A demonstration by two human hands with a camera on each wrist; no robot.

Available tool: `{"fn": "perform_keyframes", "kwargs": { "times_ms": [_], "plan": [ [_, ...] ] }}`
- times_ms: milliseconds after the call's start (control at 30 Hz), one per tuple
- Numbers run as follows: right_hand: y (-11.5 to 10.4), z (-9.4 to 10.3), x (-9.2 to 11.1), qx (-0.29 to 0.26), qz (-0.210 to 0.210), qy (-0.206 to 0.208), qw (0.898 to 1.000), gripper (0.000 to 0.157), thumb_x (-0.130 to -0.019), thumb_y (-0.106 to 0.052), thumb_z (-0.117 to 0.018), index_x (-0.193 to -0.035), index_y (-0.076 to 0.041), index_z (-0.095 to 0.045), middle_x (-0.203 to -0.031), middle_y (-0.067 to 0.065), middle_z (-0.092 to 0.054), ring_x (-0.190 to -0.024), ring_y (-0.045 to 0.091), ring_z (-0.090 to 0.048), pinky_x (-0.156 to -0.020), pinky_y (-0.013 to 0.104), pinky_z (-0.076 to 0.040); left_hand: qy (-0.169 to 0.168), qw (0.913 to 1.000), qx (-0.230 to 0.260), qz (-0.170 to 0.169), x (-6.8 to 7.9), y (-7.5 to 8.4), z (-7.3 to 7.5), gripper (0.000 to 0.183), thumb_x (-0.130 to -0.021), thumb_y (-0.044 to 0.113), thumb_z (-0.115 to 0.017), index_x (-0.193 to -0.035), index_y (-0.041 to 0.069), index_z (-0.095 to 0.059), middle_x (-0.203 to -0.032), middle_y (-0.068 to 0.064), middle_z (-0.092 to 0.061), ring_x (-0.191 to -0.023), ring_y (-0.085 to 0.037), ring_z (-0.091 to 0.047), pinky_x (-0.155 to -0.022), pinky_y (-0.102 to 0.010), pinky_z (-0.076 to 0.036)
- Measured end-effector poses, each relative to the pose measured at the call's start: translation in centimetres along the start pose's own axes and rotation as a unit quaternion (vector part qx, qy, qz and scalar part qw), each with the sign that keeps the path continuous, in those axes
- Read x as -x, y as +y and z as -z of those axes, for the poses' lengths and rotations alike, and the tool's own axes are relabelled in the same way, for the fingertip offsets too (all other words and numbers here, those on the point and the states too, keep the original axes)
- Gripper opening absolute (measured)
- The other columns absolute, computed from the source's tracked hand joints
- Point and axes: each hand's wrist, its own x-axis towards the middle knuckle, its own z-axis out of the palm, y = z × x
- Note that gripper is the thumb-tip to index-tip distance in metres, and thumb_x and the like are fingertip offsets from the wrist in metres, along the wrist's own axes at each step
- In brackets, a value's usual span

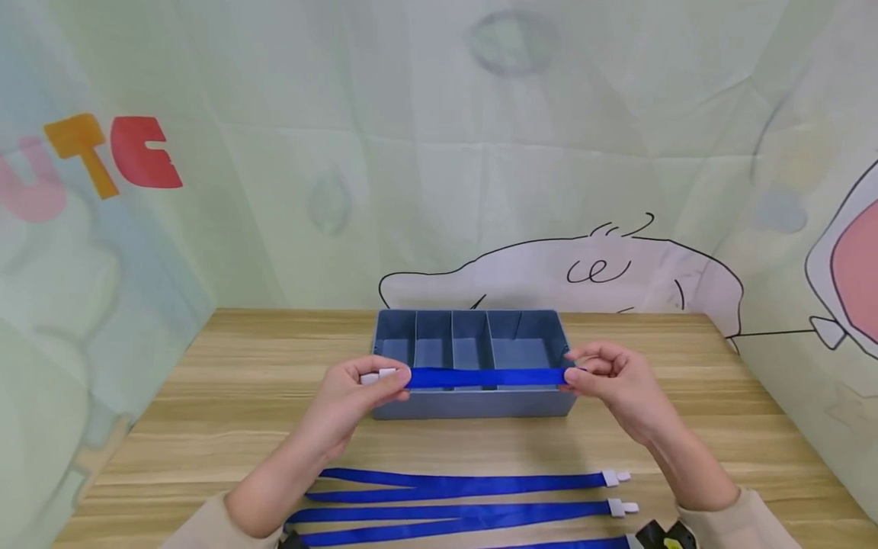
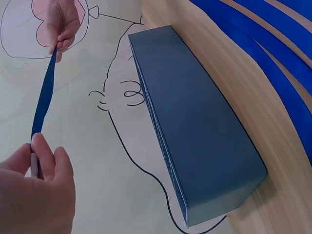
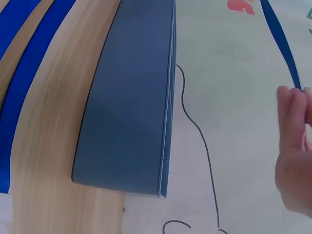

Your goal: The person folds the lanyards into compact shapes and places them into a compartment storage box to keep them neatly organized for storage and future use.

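A blue lanyard is stretched level between my two hands, above the front part of a grey-blue divided box. My left hand pinches its left end, where a white plastic clip shows by the fingers. At the other end, the thumb and fingers of my right hand pinch the strap. From the left wrist view the strap runs taut and slightly twisted from one hand to the other. The right wrist view cuts off part of the right hand.
Nearer me on the wooden table lie more blue lanyards, roughly parallel, their white clips at the right. The box has several compartments, the right one widest. A printed cloth hangs behind the table and at its sides.
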Motion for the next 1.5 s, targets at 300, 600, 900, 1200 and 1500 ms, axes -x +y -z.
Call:
{"fn": "perform_keyframes", "kwargs": {
  "times_ms": [300,600,900,1200,1500],
  "plan": [
    [0.6,0.2,0.5,0.252,-0.010,0.006,0.968,0.011,-0.085,-0.009,-0.068,-0.087,0.001,-0.067,-0.073,0.008,-0.066,-0.065,0.015,-0.062,-0.062,0.027,-0.054,-0.041,0.9986,-0.034,0.003,-0.5,-1.4,0.1,0.031,-0.084,0.013,-0.069,-0.106,-0.008,-0.063,-0.089,-0.007,-0.066,-0.078,-0.015,-0.067,-0.083,-0.028,-0.052],
    [1.5,1.3,0.7,0.223,-0.076,-0.012,0.972,0.022,-0.082,-0.018,-0.072,-0.080,0.002,-0.065,-0.068,0.009,-0.062,-0.061,0.020,-0.058,-0.059,0.029,-0.053,-0.078,0.9954,-0.035,0.043,-0.5,-2.8,0.2,0.031,-0.086,0.014,-0.068,-0.107,-0.007,-0.063,-0.090,-0.007,-0.069,-0.083,-0.018,-0.068,-0.085,-0.032,-0.051],
    [2.1,1.5,0.9,0.201,-0.127,-0.008,0.971,0.025,-0.080,-0.017,-0.074,-0.083,0.006,-0.065,-0.066,0.008,-0.060,-0.062,0.021,-0.057,-0.061,0.031,-0.053,-0.076,0.9957,-0.027,0.047,-0.8,-3.6,-0.5,0.030,-0.085,0.012,-0.069,-0.105,-0.009,-0.062,-0.086,-0.008,-0.070,-0.078,-0.015,-0.068,-0.081,-0.031,-0.053],
    [1.8,1.1,1.0,0.177,-0.125,-0.010,0.976,0.023,-0.081,-0.009,-0.072,-0.083,0.010,-0.061,-0.066,0.008,-0.060,-0.060,0.016,-0.057,-0.064,0.034,-0.055,-0.061,0.9959,-0.016,0.065,-0.9,-3.8,-1.2,0.027,-0.085,0.009,-0.068,-0.104,-0.009,-0.063,-0.088,-0.011,-0.070,-0.078,-0.016,-0.068,-0.078,-0.030,-0.054],
    [1.2,0.8,1.0,0.116,-0.136,-0.024,0.984,0.013,-0.083,-0.008,-0.069,-0.081,0.003,-0.063,-0.072,0.006,-0.066,-0.063,0.016,-0.062,-0.067,0.033,-0.056,-0.063,0.9965,-0.023,0.050,-0.9,-3.4,-2.3,0.027,-0.085,0.009,-0.068,-0.104,-0.009,-0.063,-0.090,-0.012,-0.069,-0.080,-0.019,-0.068,-0.080,-0.033,-0.053]
  ]
}}
